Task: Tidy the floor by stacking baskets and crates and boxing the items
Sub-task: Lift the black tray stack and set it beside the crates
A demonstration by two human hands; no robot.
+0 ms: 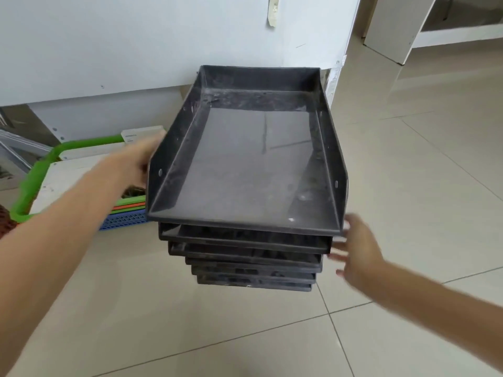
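Two hands point(136, 164) point(356, 248) flanking tray stack point(245, 170)

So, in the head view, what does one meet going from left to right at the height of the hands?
Bright green plastic basket handle → left hand → stack of dusty black plastic trays → right hand → bare beige floor tiles.

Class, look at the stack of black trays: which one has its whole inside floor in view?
The top tray. Its dusty, scratched floor shows fully, empty. Each tray under it shows only a front edge, stepped back below, such as the second tray.
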